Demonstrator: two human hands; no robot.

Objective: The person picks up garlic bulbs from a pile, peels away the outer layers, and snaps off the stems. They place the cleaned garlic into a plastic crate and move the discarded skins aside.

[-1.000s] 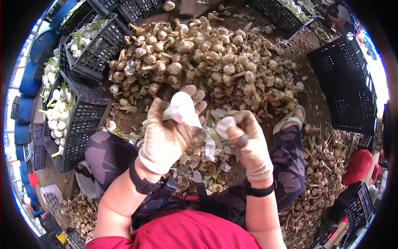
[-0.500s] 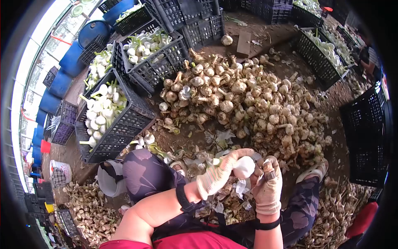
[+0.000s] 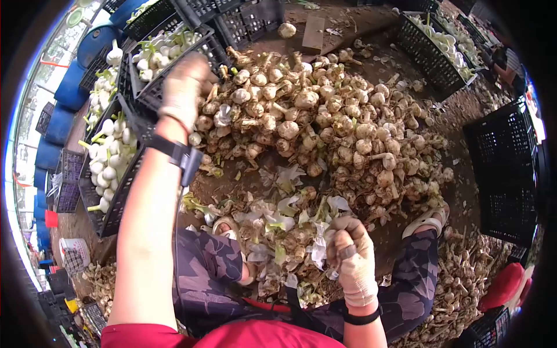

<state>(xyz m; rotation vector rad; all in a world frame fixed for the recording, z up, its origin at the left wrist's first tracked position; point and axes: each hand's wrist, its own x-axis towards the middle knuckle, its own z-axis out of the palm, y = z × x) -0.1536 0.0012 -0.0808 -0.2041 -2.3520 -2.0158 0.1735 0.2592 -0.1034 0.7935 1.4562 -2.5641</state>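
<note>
Left hand has swung toward a crate, grip unclear; right hand curled closed.

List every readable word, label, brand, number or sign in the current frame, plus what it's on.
None readable.
White bucket at lower left: any print is too small and blurred to read.
Black wrist device on the left wrist: no legible lettering.
Blue barrels: no legible lettering.
Black plastic crates: no legible lettering.

white glare rims both curved sides; the left grip blurs.
</note>
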